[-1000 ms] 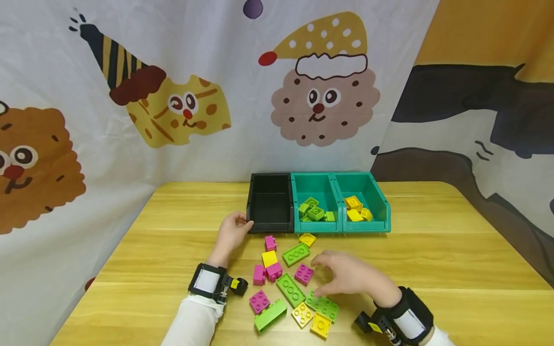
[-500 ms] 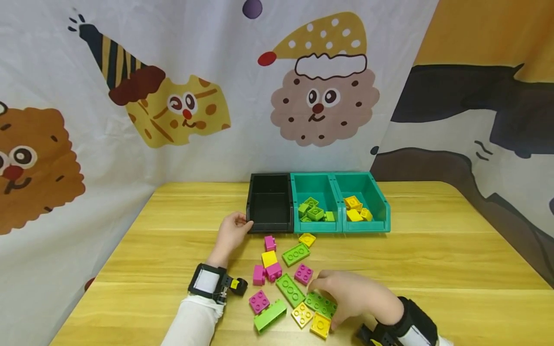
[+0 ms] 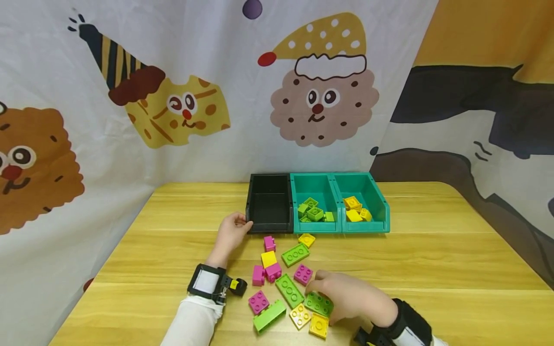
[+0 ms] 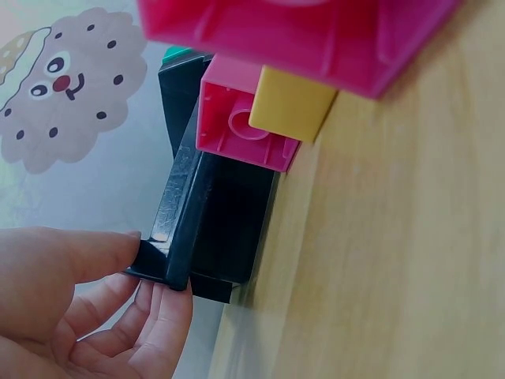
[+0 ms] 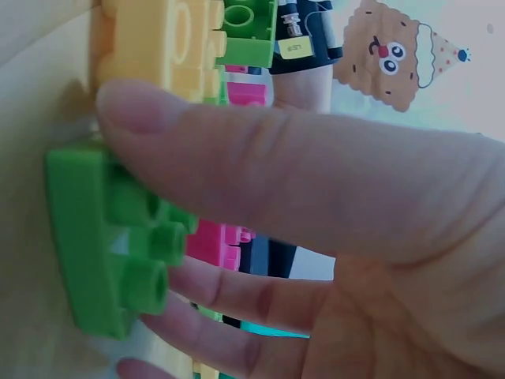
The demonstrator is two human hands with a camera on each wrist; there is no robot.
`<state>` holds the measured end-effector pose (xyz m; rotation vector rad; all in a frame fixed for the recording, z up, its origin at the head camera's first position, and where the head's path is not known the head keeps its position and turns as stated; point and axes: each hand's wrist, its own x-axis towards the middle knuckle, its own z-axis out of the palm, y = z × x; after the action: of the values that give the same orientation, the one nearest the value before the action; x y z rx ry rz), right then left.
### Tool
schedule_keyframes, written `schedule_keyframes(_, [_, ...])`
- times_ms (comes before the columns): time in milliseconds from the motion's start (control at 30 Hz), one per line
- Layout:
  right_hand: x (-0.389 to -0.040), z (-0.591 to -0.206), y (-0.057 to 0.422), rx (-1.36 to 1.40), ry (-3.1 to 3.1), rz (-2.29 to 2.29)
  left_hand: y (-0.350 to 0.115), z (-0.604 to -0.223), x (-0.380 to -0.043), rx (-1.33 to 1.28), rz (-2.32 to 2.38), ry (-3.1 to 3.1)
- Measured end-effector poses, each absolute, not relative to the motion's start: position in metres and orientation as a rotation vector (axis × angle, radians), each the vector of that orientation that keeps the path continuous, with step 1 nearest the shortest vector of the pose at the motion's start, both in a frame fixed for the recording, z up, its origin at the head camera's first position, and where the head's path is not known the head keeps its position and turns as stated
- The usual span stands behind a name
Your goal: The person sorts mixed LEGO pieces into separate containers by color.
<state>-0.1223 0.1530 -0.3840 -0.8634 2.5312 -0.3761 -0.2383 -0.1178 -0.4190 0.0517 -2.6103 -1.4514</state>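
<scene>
My left hand (image 3: 231, 234) pinches the front left corner of the black bin (image 3: 270, 227); thumb and fingers sit on either side of its edge in the left wrist view. My right hand (image 3: 348, 295) holds a green building brick (image 3: 319, 304) with several studs, fingers at its far end and thumb at its near end. In the right wrist view the thumb partly covers this green brick (image 5: 83, 245). Close beside it lie a pale yellow brick (image 3: 300, 316), a yellow brick (image 3: 319, 327) and a long green brick (image 3: 289, 290).
Right of the black bin stand a teal bin (image 3: 318, 228) with green bricks and another teal bin (image 3: 368, 228) with yellow bricks. Loose pink bricks, such as one pink brick (image 3: 258, 302), lie on the wooden table (image 3: 143, 269) among green and yellow ones.
My right hand has come down toward the front of the table and closed on the green brick. The pale yellow brick has shifted slightly left. My left hand stays at the bin.
</scene>
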Motion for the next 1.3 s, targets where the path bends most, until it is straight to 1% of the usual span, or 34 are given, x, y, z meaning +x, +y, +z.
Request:
schedule_keyframes(533, [-0.124,-0.391,0.148,-0.901,2.579,-0.395,-0.118,-0.418,-0.237,0.060,-1.442,-2.624])
schedule_keyframes(933, [-0.127,-0.381,0.152,-1.075,2.674,-0.577,-0.118,-0.417,-0.236,0.065,-1.439,-2.619])
schedule_keyframes(1167, [-0.134,-0.385,0.153,-1.181,2.867,-0.840,-0.118,-0.417,-0.237,0.064,-1.443,-2.623])
schedule_keyframes(1300, [-0.140,-0.388,0.154,-1.091,2.990,-1.050,-0.118,-0.416,-0.237,0.060,-1.443,-2.624])
